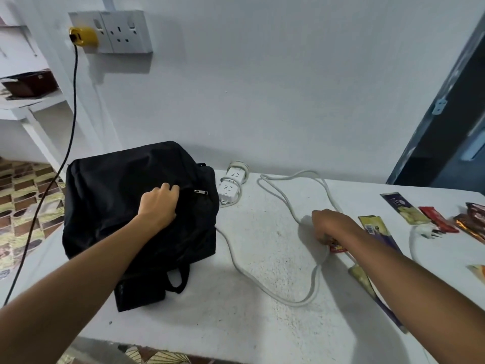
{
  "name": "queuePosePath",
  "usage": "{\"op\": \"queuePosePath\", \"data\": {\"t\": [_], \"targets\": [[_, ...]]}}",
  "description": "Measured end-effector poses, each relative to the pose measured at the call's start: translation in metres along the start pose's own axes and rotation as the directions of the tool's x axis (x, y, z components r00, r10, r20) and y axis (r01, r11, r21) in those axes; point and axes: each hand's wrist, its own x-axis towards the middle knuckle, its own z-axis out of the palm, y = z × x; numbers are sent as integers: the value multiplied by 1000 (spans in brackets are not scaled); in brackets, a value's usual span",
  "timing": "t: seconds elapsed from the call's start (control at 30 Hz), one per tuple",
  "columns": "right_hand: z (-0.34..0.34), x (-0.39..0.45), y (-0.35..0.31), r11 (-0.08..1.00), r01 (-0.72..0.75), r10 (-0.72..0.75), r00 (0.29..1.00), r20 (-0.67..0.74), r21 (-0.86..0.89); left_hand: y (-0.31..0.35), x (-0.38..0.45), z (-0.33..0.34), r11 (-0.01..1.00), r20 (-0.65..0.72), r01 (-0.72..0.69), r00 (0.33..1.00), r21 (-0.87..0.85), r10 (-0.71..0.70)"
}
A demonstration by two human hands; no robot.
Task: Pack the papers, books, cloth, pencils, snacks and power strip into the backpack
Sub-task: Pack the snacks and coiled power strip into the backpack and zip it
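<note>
Your left hand [158, 206] grips the fabric of the black cloth backpack [136, 206] beside its zipper, on the white table [236, 324]. Your right hand [332, 225] pinches a small red snack packet [337, 246] at the table surface. The white plastic power strip [231, 186] lies just right of the backpack, its cord looped between your hands.
</note>
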Motion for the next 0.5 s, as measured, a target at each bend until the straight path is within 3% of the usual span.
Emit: {"op": "queuePosePath", "data": {"t": [0.37, 0.5], "targets": [[-11, 16, 3, 974, 34, -2, 990, 143, -223, -3, -3, 7, 1000, 13, 8, 1000, -22, -8], [-21, 15, 4, 973, 20, 15, 988, 152, -231, -3, -2, 5, 1000, 21, 5, 1000, -24, -5]]}}
